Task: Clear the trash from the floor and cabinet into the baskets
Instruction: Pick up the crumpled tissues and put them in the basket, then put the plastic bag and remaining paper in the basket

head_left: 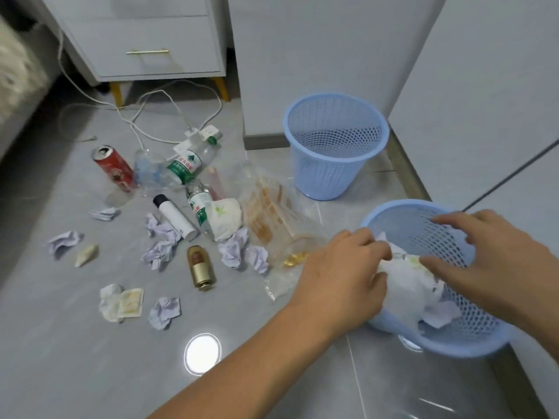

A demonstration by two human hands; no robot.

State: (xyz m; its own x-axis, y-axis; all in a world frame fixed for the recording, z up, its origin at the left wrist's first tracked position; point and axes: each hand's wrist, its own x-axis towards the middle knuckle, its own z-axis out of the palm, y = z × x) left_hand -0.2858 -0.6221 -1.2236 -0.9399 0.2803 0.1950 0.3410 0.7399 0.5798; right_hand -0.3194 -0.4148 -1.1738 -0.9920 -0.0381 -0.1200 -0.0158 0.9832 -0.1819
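Left hand: my left hand [341,276] sits at the rim of the near basket [472,340], fingers curled onto the white crumpled paper [405,285] lying inside it.
Right hand: my right hand [496,261] hovers over the same basket, fingers loosely spread, fingertips close to the paper; I cannot tell whether they touch it.
Near basket: blue mesh, tilted toward me, white paper wads inside.
Far basket: a second blue basket [335,146] stands upright by the wall; nothing shows through its mesh.
Floor: I see a red can [113,167], a green-labelled bottle [189,163], a white tube with black cap [175,217], a gold bottle [201,267], a clear plastic bag [269,207] and scattered paper balls [160,249].
Cabinet: a white cabinet [142,40] stands behind, white cables [157,113] trailing before it.
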